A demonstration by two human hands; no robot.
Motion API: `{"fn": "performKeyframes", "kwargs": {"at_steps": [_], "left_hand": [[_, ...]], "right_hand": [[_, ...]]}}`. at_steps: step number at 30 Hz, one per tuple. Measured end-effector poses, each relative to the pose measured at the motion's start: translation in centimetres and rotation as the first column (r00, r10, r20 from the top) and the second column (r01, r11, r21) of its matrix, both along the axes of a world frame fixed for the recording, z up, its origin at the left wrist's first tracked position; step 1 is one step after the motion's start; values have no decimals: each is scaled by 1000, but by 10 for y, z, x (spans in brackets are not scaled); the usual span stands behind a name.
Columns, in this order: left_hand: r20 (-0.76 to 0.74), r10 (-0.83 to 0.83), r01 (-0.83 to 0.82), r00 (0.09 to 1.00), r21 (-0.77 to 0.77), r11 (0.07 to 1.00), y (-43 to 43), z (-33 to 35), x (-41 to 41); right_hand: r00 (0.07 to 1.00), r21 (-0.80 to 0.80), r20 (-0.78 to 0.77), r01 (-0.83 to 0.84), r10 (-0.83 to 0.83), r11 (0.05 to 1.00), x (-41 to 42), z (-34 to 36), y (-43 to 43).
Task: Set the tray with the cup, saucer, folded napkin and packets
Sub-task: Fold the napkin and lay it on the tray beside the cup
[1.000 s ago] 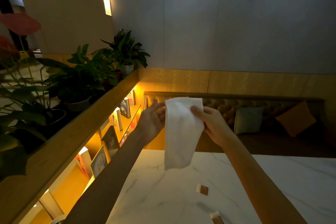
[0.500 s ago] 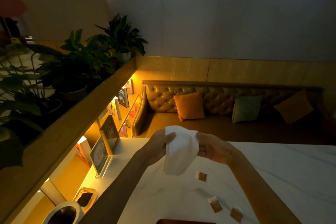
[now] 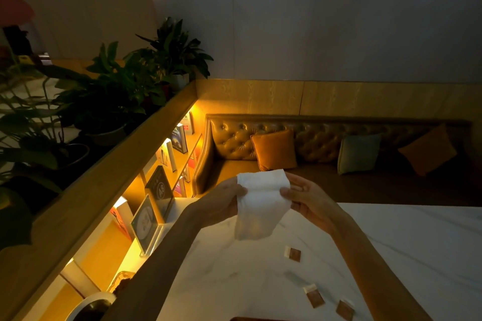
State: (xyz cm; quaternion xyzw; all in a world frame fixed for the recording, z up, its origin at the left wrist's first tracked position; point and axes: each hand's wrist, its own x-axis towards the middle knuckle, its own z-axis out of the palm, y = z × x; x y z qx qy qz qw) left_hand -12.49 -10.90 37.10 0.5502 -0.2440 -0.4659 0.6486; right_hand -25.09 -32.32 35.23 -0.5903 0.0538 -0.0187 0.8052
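Napkin (image 3: 260, 206): white, partly folded, held in the air above the desk (image 3: 391, 255). Left hand (image 3: 221, 203) grip pinched on its left edge; right hand (image 3: 310, 200) grip pinched on its right edge. Packets, brown, three: one (image 3: 293, 253) below the right grip; two (image 3: 313, 295) (image 3: 344, 308) lower, nearer the right forearm, flat on the desk.

napkin (image 3: 260, 206): soft white paper or cloth, matt, creased; table (image 3: 407, 250): white marble-look, veined, smooth; packets (image 3: 292, 253): brown and white paper, matt; sofa (image 3: 234, 135): tufted leather-look, slight sheen; ledge (image 3: 104, 172): wood grain
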Motion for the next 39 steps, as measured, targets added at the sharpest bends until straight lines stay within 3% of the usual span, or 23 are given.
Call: {"fn": "performKeyframes", "kwargs": {"at_steps": [3, 6, 8, 14, 18, 22, 25, 31, 36, 39], "left_hand": [[-84, 57, -57, 995, -7, 998, -3, 0, 0], [151, 53, -73, 987, 130, 989, -3, -3, -3], [215, 38, -75, 976, 166, 983, -1, -8, -2], [180, 25, -46, 983, 109, 993, 3, -5, -1], [239, 37, -30, 970, -35, 999, 10, 6, -1], [368, 127, -75, 921, -153, 985, 16, 28, -2], [507, 162, -91, 847, -161, 983, 14, 46, -1], [733, 176, -48, 656, -192, 980, 12, 64, -13], [742, 189, -19, 643, -232, 973, 12, 72, -19], [694, 232, -34, 682, -287, 957, 12, 73, -18]], "right_hand": [[1000, 29, 12, 29, -29, 999, 2, 2, 1], [996, 45, -9, 91, -91, 995, 2, 1, 1], [997, 57, -29, 75, -73, 996, 0, -2, -3], [997, -36, -37, -69, 67, 997, -8, -5, -8], [996, -5, 81, 35, -34, 999, -12, 7, -4], [941, -171, 288, 234, -178, 957, -16, 34, 5], [895, -241, 378, 341, -236, 909, -14, 52, 10], [881, -292, 422, 357, -215, 887, -8, 64, 7], [865, -278, 451, 368, -218, 887, -11, 71, 8], [861, -221, 453, 360, -232, 906, -12, 76, 9]]}}
